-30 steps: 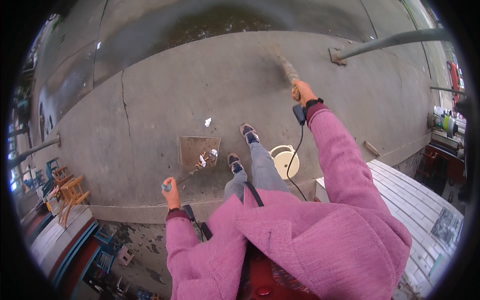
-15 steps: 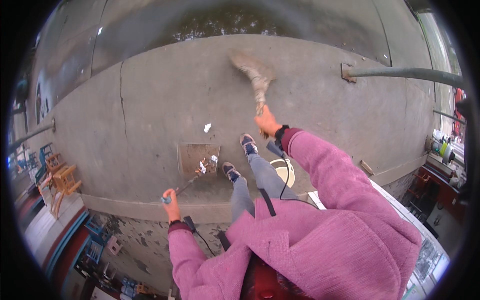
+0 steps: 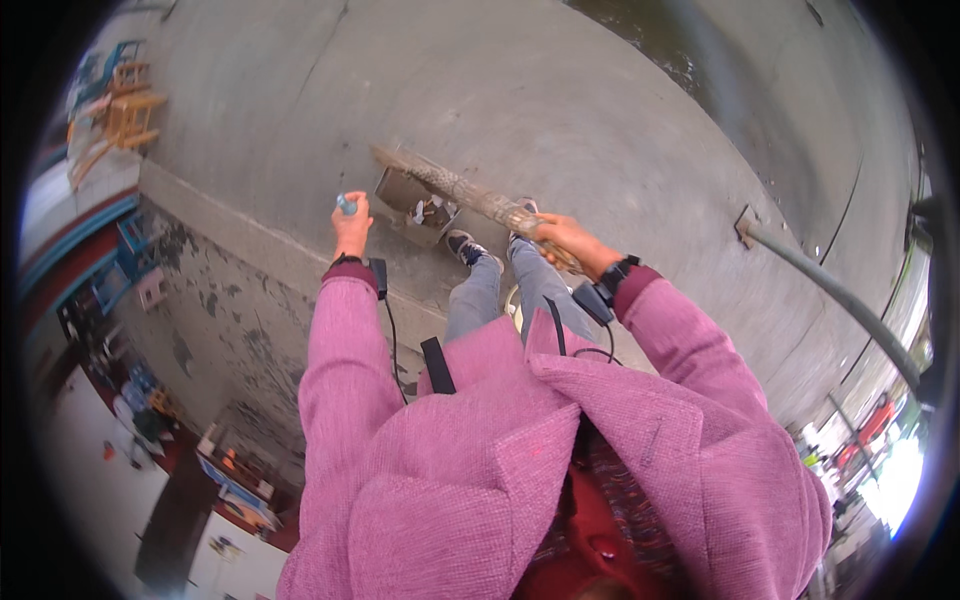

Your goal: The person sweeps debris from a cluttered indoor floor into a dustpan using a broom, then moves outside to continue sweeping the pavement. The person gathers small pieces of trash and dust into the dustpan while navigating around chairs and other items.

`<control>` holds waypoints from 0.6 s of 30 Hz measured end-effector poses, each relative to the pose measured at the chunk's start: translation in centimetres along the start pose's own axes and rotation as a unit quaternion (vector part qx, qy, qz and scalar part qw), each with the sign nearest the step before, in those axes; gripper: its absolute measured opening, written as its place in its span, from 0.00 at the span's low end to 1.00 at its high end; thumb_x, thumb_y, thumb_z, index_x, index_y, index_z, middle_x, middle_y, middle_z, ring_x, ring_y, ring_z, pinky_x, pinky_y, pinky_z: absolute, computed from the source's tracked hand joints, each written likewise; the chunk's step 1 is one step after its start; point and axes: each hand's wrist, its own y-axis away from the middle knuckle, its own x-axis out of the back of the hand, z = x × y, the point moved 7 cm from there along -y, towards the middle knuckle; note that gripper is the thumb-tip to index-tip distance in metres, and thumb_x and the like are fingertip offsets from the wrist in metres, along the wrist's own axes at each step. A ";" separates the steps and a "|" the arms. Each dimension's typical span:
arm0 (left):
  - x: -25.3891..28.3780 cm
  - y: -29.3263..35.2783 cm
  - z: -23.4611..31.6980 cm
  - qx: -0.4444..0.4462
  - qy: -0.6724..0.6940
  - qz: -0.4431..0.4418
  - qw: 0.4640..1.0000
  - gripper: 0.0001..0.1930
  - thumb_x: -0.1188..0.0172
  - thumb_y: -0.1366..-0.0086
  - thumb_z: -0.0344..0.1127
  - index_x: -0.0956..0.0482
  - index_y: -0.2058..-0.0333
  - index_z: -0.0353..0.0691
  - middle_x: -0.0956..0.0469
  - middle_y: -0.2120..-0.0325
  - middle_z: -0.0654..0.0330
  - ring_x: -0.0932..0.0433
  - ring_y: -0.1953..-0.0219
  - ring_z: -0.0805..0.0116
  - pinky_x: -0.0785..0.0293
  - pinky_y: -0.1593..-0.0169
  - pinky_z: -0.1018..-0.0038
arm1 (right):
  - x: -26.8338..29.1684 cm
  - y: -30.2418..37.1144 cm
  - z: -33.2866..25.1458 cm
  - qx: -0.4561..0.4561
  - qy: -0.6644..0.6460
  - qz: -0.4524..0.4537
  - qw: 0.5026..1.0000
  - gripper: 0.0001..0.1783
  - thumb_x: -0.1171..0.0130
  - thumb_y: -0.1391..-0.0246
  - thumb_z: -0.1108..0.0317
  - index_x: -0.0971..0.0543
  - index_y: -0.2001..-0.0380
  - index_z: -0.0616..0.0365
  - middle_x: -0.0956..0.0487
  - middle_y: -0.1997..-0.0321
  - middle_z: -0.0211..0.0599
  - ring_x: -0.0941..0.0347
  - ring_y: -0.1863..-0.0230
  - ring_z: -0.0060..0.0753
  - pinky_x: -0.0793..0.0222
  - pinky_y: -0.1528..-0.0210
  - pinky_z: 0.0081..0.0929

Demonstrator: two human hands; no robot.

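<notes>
My right hand (image 3: 570, 240) is wrapped round the handle end of a straw broom (image 3: 462, 188). Its bound, tapering length points up and to the left, across a dustpan (image 3: 397, 192) on the concrete. Inside the pan lies some crumpled white and brownish litter (image 3: 430, 210), partly hidden by the broom. My left hand (image 3: 352, 228) grips the dustpan's handle (image 3: 347, 204), whose light blue end shows above the fist; most of its shaft is hard to make out. My shoes (image 3: 465, 247) stand beside the pan's right side.
A pale bucket (image 3: 514, 303) shows partly behind my leg. At right a metal pole (image 3: 820, 285) rises from a floor plate. Wooden stools (image 3: 132, 115) stand at far left. A low concrete ledge (image 3: 215, 228) runs along the left, with dark water (image 3: 640, 35) at the top.
The broom has come from far out on the floor back toward me, over the dustpan. My left hand has risen in view, and the whole view has turned.
</notes>
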 end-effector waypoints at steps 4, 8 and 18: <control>1.5 0.3 -1.7 -0.013 -0.030 0.001 0.999 0.07 0.42 0.42 0.35 0.21 0.64 0.46 0.26 0.74 0.71 0.28 0.71 0.82 0.25 0.70 0.79 | -0.2 2.4 -0.6 0.014 0.010 0.033 0.999 0.34 0.49 0.50 0.66 0.40 0.38 0.57 0.30 0.78 0.29 0.35 0.85 0.19 0.38 0.86 0.21; 3.5 1.7 -1.3 -0.172 -0.070 0.013 0.982 0.04 0.41 0.44 0.30 0.21 0.69 0.40 0.22 0.76 0.67 0.26 0.72 0.79 0.28 0.64 0.77 | 0.6 3.0 -2.6 0.051 -0.050 0.126 0.989 0.29 0.50 0.50 0.68 0.37 0.42 0.56 0.31 0.80 0.30 0.35 0.85 0.21 0.38 0.87 0.21; 14.6 7.4 -7.3 -0.119 0.023 0.099 0.988 0.04 0.42 0.43 0.28 0.22 0.68 0.36 0.22 0.74 0.63 0.25 0.70 0.75 0.28 0.63 0.76 | 6.7 -12.4 -14.0 0.173 -0.231 0.155 0.945 0.07 0.46 0.53 0.69 0.31 0.69 0.54 0.30 0.80 0.34 0.31 0.82 0.31 0.34 0.84 0.28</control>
